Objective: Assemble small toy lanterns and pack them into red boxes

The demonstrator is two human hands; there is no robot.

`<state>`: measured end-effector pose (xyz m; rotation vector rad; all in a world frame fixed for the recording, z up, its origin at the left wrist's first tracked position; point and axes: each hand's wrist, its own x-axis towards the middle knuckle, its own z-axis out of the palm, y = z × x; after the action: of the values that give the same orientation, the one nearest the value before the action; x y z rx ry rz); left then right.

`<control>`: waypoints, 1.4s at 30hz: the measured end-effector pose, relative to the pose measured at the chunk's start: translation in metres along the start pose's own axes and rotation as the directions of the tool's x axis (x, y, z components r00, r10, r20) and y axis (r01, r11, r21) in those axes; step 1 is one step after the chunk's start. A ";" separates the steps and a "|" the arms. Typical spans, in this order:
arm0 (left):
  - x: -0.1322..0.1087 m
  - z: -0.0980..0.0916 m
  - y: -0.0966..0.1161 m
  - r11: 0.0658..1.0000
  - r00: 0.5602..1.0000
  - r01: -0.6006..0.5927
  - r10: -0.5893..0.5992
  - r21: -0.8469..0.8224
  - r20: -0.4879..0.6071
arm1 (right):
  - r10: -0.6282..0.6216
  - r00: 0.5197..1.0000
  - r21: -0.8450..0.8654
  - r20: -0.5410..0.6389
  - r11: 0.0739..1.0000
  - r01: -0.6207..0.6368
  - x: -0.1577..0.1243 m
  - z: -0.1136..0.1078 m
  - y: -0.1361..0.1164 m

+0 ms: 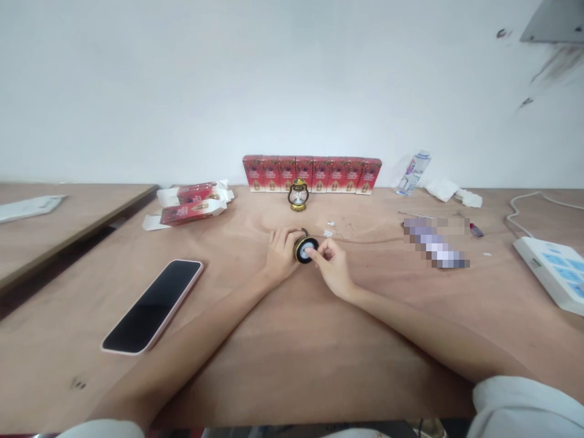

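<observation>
Left hand (279, 254) hides most of the lantern (302, 249).

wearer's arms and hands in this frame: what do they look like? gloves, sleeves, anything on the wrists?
No gloves: the left hand and right hand are bare, with no ring, watch or band visible. Both forearms are uncovered. Pale, whitish fabric shows only at the bottom edge of the picture: the right sleeve clearly, the left sleeve as a sliver. No markings can be seen on either.

Small packing wkshop: plywood bench (283, 340) w/ row of red boxes (312, 173) (bare wall (228, 79) behind).
</observation>
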<state>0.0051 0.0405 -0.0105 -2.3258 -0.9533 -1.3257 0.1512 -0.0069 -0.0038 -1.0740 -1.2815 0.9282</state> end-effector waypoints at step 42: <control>0.003 -0.004 0.005 0.996 0.989 0.085 -0.081 -0.023 0.126 | -0.195 0.981 -0.124 0.016 0.973 0.196 0.050 -0.040 0.018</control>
<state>0.0073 0.0357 -0.0056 -2.4402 -1.0875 -1.2438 0.1966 0.0421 -0.0070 -1.0207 -1.4361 0.7097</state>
